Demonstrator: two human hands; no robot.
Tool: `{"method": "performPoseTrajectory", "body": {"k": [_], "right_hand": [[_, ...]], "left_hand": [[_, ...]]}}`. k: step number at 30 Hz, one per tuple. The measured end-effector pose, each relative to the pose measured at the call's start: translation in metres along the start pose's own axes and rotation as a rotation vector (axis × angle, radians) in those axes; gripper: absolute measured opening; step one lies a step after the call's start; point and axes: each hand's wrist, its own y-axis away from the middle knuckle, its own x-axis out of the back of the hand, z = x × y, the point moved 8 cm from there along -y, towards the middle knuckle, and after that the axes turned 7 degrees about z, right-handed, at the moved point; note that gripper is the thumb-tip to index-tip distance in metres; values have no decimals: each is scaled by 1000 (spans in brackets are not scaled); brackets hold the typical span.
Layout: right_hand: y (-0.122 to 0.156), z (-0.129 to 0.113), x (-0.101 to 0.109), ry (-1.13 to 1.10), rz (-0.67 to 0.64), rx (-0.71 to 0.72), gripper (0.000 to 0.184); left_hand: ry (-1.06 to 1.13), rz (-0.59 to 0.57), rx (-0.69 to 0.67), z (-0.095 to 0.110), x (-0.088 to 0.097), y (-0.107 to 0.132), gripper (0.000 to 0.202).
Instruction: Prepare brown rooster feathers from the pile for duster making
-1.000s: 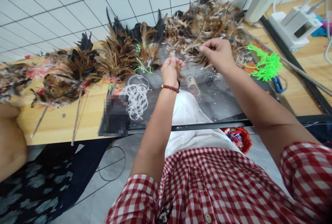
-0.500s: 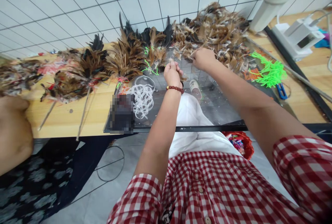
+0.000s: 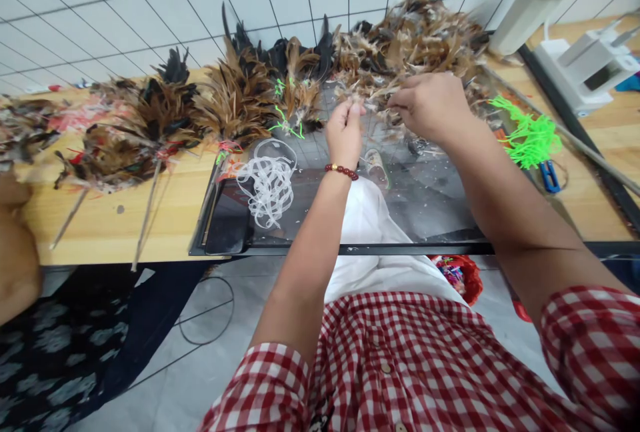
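My left hand (image 3: 345, 133), with a red bead bracelet on the wrist, is closed in a pinch on a small bunch of brown feathers (image 3: 361, 100) held over the glass table panel (image 3: 440, 199). My right hand (image 3: 430, 107) is closed too, its fingertips pinching feathers at the near edge of the big loose feather pile (image 3: 415, 32). The two hands almost touch. Finished feather dusters (image 3: 150, 125) on thin sticks lie in a row to the left.
A coil of clear plastic band (image 3: 267, 182) lies on the glass. Neon green ties (image 3: 530, 135) and blue scissors (image 3: 549, 177) lie to the right, near a white device (image 3: 590, 69). Another person's arm (image 3: 15, 245) shows at the far left. A small bottle (image 3: 376, 167) lies by my left wrist.
My right hand has drawn back from the pile toward my left hand with feathers in its fingertips. My left hand rose a little. The camera view shifted slightly.
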Motion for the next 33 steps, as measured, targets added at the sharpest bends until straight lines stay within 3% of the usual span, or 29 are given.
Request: {"method": "performPoseTrajectory", "body": {"k": [3,7,11,17,24,29,33], "right_hand": [[1,-10,-3,-54,8,46,24],[-3,-7,-5,-187,28,-50,19],[-5,9,-2,-411,125,-263,8],[-3,13,-26,-676,20,-388,5],[-5,-3,-33,-838,56,-312,13],[-1,6,-31,-804,164,-358,18],[2,13,-40,-930,156,-419,24]], "left_hand": [[10,-96,110,-11,-12,8,33],[36,-69,196,-21,-12,9,29],[33,-35,161,-18,-8,6,30],[22,-37,118,-8,-7,12,33],[23,-61,133,-6,-11,18,31],[36,-89,106,-6,-12,16,30],[63,-132,72,-8,-13,13,28]]}}
